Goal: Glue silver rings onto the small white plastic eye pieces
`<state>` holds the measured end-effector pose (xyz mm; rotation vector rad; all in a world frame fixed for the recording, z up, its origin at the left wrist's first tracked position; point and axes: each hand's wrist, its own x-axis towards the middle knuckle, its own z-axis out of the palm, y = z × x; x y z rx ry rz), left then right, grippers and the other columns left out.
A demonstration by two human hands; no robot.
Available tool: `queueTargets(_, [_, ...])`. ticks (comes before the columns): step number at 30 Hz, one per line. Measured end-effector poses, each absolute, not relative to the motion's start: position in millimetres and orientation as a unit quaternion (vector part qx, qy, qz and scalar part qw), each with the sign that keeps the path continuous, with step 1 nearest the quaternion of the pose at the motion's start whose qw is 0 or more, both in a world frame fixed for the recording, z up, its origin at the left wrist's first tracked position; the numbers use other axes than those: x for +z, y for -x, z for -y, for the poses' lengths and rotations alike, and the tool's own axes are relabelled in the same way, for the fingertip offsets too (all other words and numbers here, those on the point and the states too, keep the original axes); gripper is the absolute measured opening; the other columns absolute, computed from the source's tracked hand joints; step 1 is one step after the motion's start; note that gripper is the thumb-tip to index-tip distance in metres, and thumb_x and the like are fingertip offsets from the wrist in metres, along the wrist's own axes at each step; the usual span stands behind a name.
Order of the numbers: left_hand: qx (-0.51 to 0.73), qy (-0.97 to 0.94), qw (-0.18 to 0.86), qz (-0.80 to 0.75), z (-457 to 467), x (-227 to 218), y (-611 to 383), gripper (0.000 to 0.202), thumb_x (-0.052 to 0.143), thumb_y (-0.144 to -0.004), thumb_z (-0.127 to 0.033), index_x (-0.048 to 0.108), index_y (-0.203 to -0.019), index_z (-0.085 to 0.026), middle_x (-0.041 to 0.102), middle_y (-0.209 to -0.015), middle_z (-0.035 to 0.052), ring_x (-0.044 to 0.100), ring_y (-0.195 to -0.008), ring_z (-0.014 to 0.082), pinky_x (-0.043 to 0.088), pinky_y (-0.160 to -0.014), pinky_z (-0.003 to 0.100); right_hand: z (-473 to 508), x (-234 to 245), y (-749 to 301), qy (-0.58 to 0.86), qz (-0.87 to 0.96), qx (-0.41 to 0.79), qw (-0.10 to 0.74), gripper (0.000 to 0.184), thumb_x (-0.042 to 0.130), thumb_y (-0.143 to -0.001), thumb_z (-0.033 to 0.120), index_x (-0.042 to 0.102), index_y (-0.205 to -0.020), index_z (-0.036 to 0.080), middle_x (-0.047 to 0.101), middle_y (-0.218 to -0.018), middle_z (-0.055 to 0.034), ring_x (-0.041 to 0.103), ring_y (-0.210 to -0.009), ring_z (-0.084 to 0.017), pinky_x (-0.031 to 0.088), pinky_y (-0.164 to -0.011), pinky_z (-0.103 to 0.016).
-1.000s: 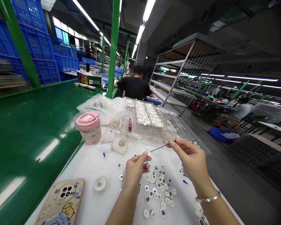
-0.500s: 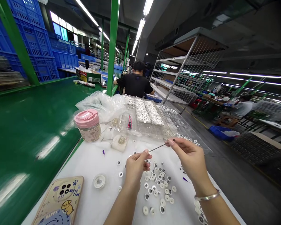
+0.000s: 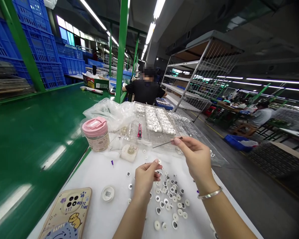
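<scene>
Your right hand [image 3: 194, 156] has lifted and drawn back — it now sits over the edge of the clear plastic tray [image 3: 186, 127]. The thin needle [image 3: 165, 143] has risen with it, its tip now apart from your left fingertips [image 3: 156, 161].

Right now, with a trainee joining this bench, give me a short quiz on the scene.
1. Which hand holds the thin metal needle?
2. True or false: the bangle is on the left wrist.
3. What lies scattered on the white sheet?

Key:
1. The right hand.
2. False, it is on the right wrist.
3. Small round toy eyes.
</scene>
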<state>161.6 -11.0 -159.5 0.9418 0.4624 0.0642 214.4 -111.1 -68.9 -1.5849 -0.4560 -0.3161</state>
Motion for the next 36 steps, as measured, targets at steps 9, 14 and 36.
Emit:
queueTargets(9, [0.038,-0.468,0.857,-0.212,9.8,-158.8,-162.6,0.038,0.065,-0.066,-0.042,0.064,-0.076,-0.005,0.063,-0.082,0.0129,0.047,-0.045,0.0072,0.043,-0.044,0.02,48.7,-73.3,-232.3,0.741,0.275,-0.058,0.609,0.022,0.065,-0.067,0.031,0.063,-0.079,0.012,0.066,-0.081,-0.0078,0.063,-0.077,-0.017,0.052,-0.074,-0.03])
queueTargets(14, [0.04,-0.471,0.856,-0.211,8.6,-158.3,-162.2,0.039,0.064,-0.066,-0.044,0.064,-0.074,-0.006,0.063,-0.081,0.013,0.046,-0.045,0.0073,0.042,-0.044,0.02,28.6,-80.9,-240.2,0.78,0.307,-0.032,0.545,0.023,0.061,-0.07,0.031,0.063,-0.08,0.011,0.065,-0.079,-0.008,0.062,-0.075,-0.016,0.051,-0.073,-0.028])
queueTargets(36, [0.04,-0.569,0.802,-0.178,16.5,-151.7,-154.0,0.034,0.063,-0.067,-0.043,0.067,-0.072,-0.01,0.063,-0.077,0.0087,0.049,-0.046,0.0092,0.045,-0.044,0.021,152.4,-106.1,-209.7,0.847,0.475,-0.113,0.21,0.02,0.045,-0.082,0.018,0.062,-0.091,0.021,0.064,-0.085,-0.0024,0.06,-0.076,-0.013,0.047,-0.069,-0.026])
